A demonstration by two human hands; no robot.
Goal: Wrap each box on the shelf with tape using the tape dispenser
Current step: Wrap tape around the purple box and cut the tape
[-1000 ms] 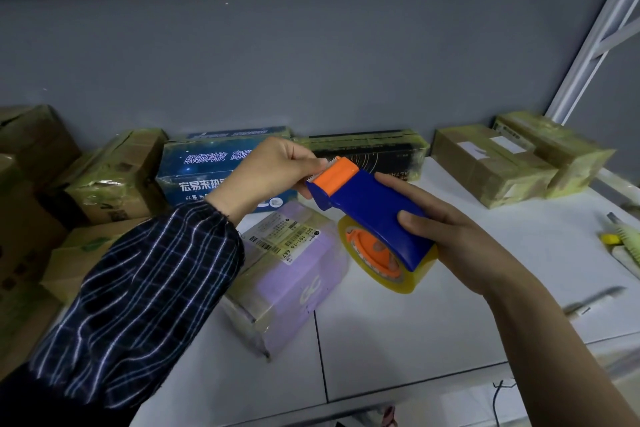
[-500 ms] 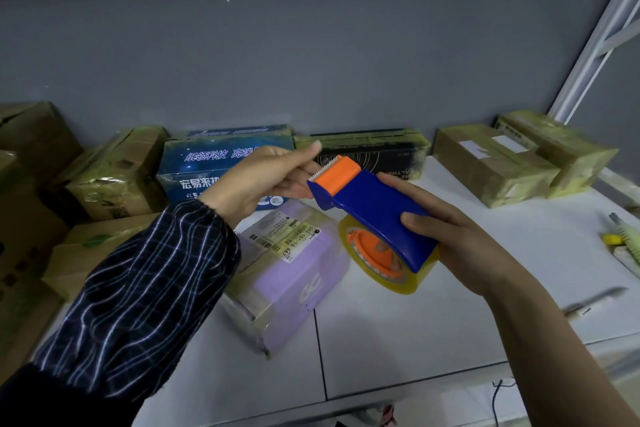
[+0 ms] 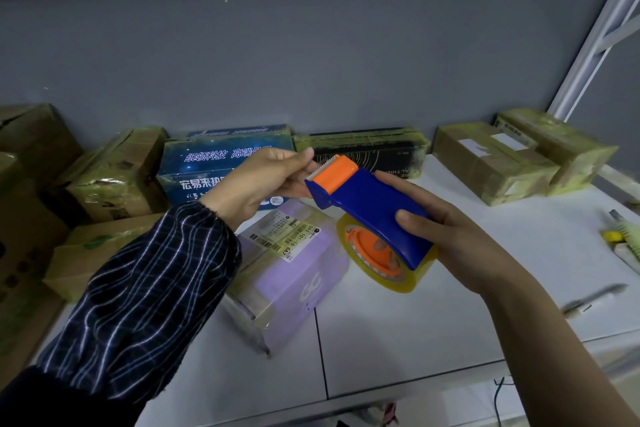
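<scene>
shelf: white shelf board [image 3: 433, 322], grey wall behind; the work surface.
back row: brown taped cartons [image 3: 114, 173] on the left, blue printed carton [image 3: 214, 163], black flat box [image 3: 367, 146] and tan taped boxes [image 3: 491, 163] on the right. All look already taped.
target box: lilac cardboard box with shipping label [image 3: 294, 274], lying flat on the shelf near the front edge. Long axis runs away from the person, slanted a little.
tool: blue plastic tape dispenser [image 3: 367, 204], held in the air, yellowish tape roll [image 3: 388, 281] hanging under it. Orange toothed head [image 3: 334, 168] points up and to the back left.
right hand [image 3: 460, 239]: wrapped round the dispenser's rear.
left hand [image 3: 256, 184]: thumb and fingertips at the toothed head. Can't tell if they pinch a tape end, as the clear tape can't be seen.
key relation: lilac box sits below and left of the dispenser, apart from it and under the left wrist. Left hand is nearer.
next (guess): draw tape out, then go down-left onto the box top.
</scene>
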